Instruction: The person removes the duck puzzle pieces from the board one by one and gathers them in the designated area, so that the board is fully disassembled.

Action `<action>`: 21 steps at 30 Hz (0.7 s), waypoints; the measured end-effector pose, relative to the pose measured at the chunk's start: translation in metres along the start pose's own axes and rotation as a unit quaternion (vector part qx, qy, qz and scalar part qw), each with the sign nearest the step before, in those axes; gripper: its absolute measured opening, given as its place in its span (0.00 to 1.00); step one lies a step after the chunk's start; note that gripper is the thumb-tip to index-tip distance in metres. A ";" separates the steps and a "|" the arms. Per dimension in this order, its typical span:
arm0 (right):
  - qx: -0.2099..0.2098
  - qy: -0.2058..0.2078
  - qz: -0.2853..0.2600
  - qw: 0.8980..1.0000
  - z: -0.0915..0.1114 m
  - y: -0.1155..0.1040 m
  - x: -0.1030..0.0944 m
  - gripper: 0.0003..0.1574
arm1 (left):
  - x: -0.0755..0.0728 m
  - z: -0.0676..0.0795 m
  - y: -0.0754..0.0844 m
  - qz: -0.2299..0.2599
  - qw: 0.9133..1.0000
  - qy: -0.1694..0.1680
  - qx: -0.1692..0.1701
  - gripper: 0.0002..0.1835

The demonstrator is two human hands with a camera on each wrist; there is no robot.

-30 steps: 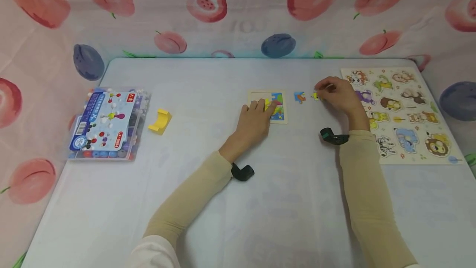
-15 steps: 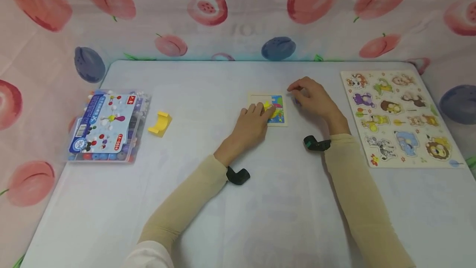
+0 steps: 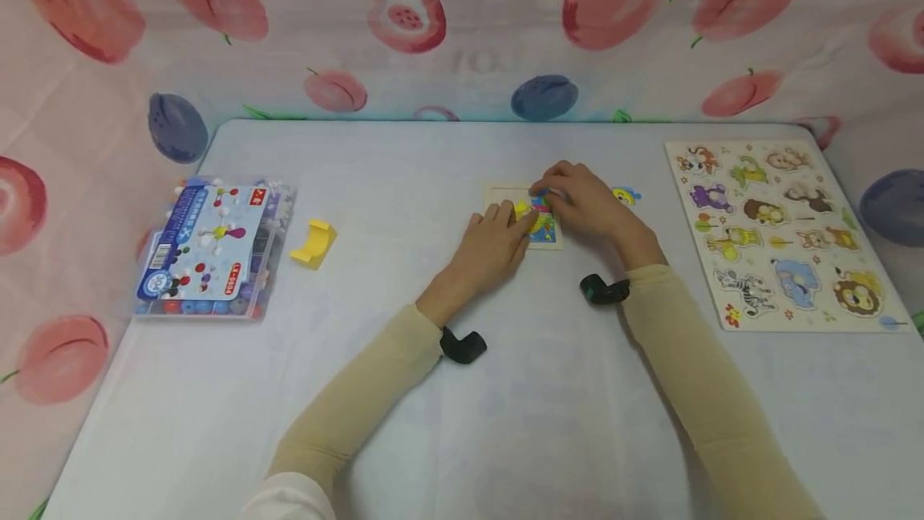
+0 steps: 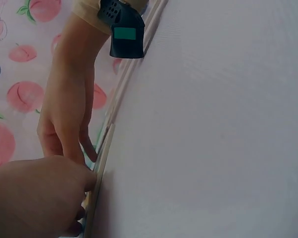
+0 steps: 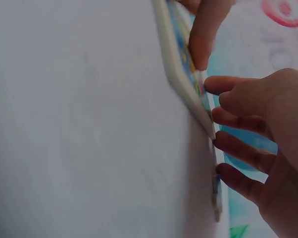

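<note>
A small jigsaw puzzle tray (image 3: 547,246) with a pale wooden rim lies mid-table, partly filled with bright pieces. My left hand (image 3: 485,247) rests over its left side, its index finger touching the yellow part of the picture. At the upper right of the tray, my right hand (image 3: 588,203) pinches a small blue puzzle piece (image 3: 543,193), mostly covered by the fingers. In the right wrist view, the thumb and index finger of the right hand (image 5: 277,114) meet at the tray's rim (image 5: 181,84). A loose yellow-and-blue puzzle piece (image 3: 626,196) lies right of that hand.
An animal puzzle board (image 3: 787,235) lies at the right. At the left are a clear box of beads (image 3: 209,251) with a printed label and a yellow curved block (image 3: 314,245). A fruit-print curtain (image 3: 462,30) hangs behind the table.
My right hand has moved left from the loose pieces to the puzzle tray. The loose blue-and-orange piece no longer shows on the table. My left hand has stayed on the tray.
</note>
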State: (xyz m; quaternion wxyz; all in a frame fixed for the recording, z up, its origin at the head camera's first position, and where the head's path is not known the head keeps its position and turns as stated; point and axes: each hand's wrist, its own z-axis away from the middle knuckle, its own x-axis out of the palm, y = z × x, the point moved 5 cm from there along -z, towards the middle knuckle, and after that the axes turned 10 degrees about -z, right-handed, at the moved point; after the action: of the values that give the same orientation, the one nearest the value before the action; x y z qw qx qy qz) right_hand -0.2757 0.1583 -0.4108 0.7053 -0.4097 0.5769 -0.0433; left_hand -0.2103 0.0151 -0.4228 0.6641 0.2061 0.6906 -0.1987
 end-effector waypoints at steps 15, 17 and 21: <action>-0.091 -0.181 0.252 0.946 -0.016 -0.032 -0.003 0.19 | -0.005 0.010 -0.001 -0.012 0.999 -0.038 0.023 0.25; -0.111 -0.189 0.278 0.935 -0.019 -0.033 -0.005 0.18 | -0.004 0.009 0.000 -0.007 0.999 -0.041 0.020 0.25; -0.129 -0.208 0.301 0.922 -0.022 -0.032 -0.009 0.17 | -0.005 0.005 0.004 0.003 0.999 -0.044 0.013 0.25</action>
State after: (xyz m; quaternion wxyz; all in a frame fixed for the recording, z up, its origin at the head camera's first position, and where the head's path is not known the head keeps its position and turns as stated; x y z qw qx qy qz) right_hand -0.2835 0.1302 -0.3838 0.7302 -0.3038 0.5144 0.3317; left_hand -0.2037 0.0157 -0.4180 0.6917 0.2079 0.6575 -0.2146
